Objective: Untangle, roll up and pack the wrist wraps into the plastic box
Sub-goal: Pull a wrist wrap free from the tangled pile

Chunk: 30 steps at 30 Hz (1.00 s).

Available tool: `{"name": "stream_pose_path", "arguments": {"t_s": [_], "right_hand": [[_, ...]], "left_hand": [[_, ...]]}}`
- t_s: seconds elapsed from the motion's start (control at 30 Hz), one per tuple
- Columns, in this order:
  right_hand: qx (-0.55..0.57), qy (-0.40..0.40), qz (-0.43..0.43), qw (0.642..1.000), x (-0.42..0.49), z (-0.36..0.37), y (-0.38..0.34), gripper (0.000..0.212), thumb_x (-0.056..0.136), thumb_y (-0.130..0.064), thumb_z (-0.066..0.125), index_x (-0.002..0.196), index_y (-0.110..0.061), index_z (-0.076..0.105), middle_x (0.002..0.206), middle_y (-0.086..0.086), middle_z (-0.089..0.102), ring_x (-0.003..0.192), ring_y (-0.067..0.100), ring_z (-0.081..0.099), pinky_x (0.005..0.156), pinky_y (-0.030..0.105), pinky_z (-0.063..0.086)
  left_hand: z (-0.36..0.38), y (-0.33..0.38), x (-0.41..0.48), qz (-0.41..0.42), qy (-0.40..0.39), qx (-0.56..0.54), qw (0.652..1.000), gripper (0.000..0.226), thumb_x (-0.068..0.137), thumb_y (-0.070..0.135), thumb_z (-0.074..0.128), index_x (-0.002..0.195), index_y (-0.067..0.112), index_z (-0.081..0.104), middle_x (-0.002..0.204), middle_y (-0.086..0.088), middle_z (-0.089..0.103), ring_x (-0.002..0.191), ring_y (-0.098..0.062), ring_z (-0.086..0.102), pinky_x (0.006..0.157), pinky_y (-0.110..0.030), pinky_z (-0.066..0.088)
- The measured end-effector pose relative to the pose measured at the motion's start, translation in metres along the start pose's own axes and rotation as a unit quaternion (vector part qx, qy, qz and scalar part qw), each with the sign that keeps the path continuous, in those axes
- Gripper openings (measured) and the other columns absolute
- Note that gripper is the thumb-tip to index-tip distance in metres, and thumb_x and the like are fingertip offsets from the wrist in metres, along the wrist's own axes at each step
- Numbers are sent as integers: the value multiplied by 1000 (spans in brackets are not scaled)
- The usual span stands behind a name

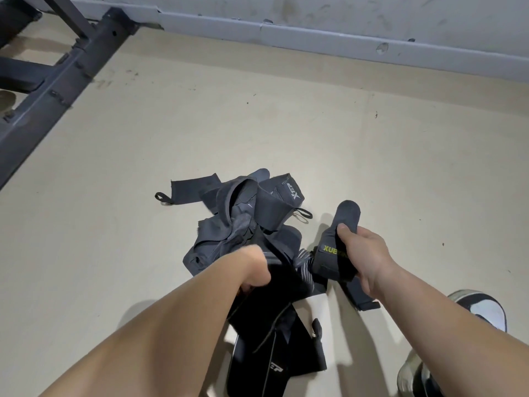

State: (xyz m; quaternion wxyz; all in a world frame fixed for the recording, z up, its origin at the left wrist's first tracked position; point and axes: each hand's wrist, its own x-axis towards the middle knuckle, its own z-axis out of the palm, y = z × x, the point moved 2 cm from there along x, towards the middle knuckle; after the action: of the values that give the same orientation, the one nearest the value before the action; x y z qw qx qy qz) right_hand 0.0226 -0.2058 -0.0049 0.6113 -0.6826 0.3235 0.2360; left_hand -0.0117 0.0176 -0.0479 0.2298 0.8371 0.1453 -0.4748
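A tangled heap of black and grey wrist wraps [243, 222] lies on the beige floor, with thumb loops sticking out at its left and right. My left hand [253, 269] is closed on a black wrap [274, 333] that hangs down from it toward me. My right hand [366, 253] grips another black wrap with yellow lettering [329, 253], held just right of the heap; its rounded end points up. No plastic box is in view.
A dark metal gym frame [57, 81] runs diagonally across the top left. A grey wall with a baseboard [315, 35] closes the far side. My shoes [481, 308] show at the lower right. Bare floor [257, 124] stretches beyond the heap.
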Motion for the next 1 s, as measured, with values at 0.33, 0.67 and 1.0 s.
{"name": "stream_pose_path", "arguments": {"t_s": [0.33, 0.67, 1.0], "right_hand": [[30, -61, -9, 998, 17, 19, -24, 10, 97, -18, 75, 101, -9, 76, 90, 10, 82, 72, 24, 77, 64, 33, 63], [183, -299, 122, 929, -8, 9, -42, 36, 103, -28, 54, 112, -3, 79, 123, 18, 74, 103, 34, 76, 86, 44, 62], [292, -281, 21, 914, -59, -12, -74, 34, 93, -26, 57, 86, -6, 84, 112, 18, 77, 99, 36, 77, 97, 51, 57]], "left_hand": [[-55, 48, 44, 96, 211, 211, 950, 67, 91, 2, 64, 151, 17, 37, 150, -10, 34, 117, -37, 56, 83, -46, 51], [-72, 50, -61, 378, 334, 339, 794, 15, 90, 6, 61, 102, 14, 59, 99, -3, 49, 82, -21, 36, 64, -35, 29], [-32, 27, -154, 410, 185, 148, 881, 12, 95, 18, 61, 101, 24, 70, 96, 9, 47, 88, -9, 52, 82, -29, 47]]}}
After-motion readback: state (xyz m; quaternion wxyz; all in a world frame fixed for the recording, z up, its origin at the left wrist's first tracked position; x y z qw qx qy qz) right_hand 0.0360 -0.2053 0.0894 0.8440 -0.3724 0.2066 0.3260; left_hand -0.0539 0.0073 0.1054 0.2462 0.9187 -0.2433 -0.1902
